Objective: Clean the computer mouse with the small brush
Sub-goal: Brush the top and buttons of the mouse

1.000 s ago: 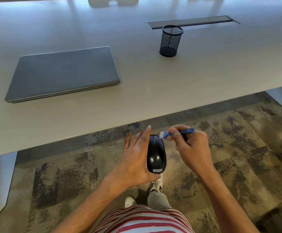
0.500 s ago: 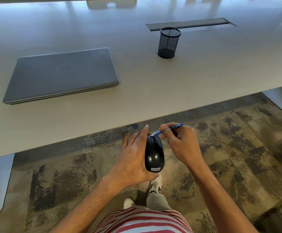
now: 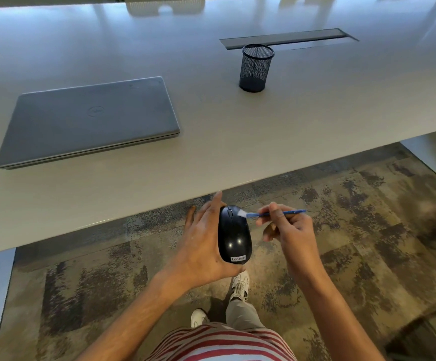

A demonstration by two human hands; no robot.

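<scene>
A glossy black computer mouse point(image 3: 234, 235) with a small white label at its near end lies in my left hand point(image 3: 201, 246), held above the carpet just in front of the table edge. The left fingers reach along its left side and underneath. My right hand point(image 3: 289, 235) pinches the thin blue handle of a small brush point(image 3: 271, 213) between thumb and fingertips. The brush's white bristles touch the mouse's front right, beside the scroll wheel.
A closed grey laptop point(image 3: 89, 121) lies on the pale table point(image 3: 315, 113) at the left. A black mesh pen cup point(image 3: 256, 67) stands further back, near a dark cable slot point(image 3: 287, 40). Patterned carpet point(image 3: 367, 230) and my white shoes point(image 3: 239, 285) are below.
The brush has swept from the mouse's front tip out to its front right side, the handle now pointing right. The left hand still holds the mouse in about the same place.
</scene>
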